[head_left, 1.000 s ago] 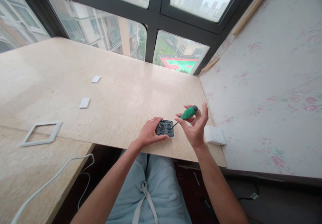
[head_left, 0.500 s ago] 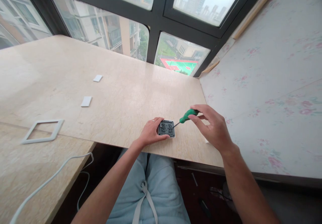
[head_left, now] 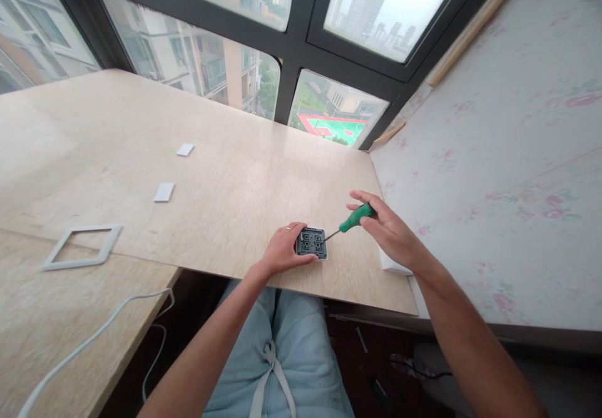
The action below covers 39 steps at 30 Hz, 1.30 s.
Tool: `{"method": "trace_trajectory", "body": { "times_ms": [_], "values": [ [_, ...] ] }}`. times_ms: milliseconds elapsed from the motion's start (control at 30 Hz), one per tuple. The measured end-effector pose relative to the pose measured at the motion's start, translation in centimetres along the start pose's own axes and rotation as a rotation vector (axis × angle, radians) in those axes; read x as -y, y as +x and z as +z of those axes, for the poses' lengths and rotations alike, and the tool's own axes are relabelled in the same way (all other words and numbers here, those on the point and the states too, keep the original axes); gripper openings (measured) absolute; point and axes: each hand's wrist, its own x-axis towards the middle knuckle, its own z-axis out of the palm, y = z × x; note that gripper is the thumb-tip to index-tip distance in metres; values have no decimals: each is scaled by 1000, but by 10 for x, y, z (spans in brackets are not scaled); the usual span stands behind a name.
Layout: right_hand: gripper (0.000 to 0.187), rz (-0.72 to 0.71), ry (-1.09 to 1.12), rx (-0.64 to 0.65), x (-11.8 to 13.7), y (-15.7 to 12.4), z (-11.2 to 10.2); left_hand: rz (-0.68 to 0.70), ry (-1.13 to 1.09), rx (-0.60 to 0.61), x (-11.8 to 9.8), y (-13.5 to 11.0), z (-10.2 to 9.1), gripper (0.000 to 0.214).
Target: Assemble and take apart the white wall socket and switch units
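Gripping the dark, white-edged module (head_left: 311, 244) at its left side, the left hand (head_left: 282, 249) keeps its thumb along the near edge and its fingers at the far corner; the module is just right of that palm, on the pale countertop (head_left: 235, 186). The right hand (head_left: 390, 233) grasps the green handle of a screwdriver (head_left: 356, 217), some fingers lifted away from it. The shaft slants down leftward from that hand to the module's right side; whether the tip sits in a screw is too small to tell. Just below the right hand, partly hidden by it, is a white box (head_left: 394, 264). Well to the left of the left hand lie a small white square (head_left: 164, 192), another white plate (head_left: 185, 150) farther off, and a white rectangular frame (head_left: 78, 264).
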Motion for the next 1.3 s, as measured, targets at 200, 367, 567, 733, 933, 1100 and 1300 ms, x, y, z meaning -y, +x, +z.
{"method": "trace_trajectory", "body": {
  "times_ms": [200,367,567,733,933,1100,1300],
  "values": [
    [40,-19,-494,-171,11,5,3,2,0,-6,0,-1,0,73],
    [36,-56,-366,-52,11,6,-2,5,-8,-12,0,-1,1,74],
    [35,17,-359,37,19,6,-5,3,-5,-11,1,-1,1,74],
    [37,112,-647,-70,27,8,-1,12,-3,-18,1,-1,1,74],
    [43,-76,-230,46,20,4,-2,17,-2,-17,1,-1,1,73],
    [31,-132,-366,-38,16,8,2,18,-7,-11,1,-1,1,74],
    [41,-44,-424,-48,10,11,2,8,-13,-13,1,-1,1,74]
  ]
}}
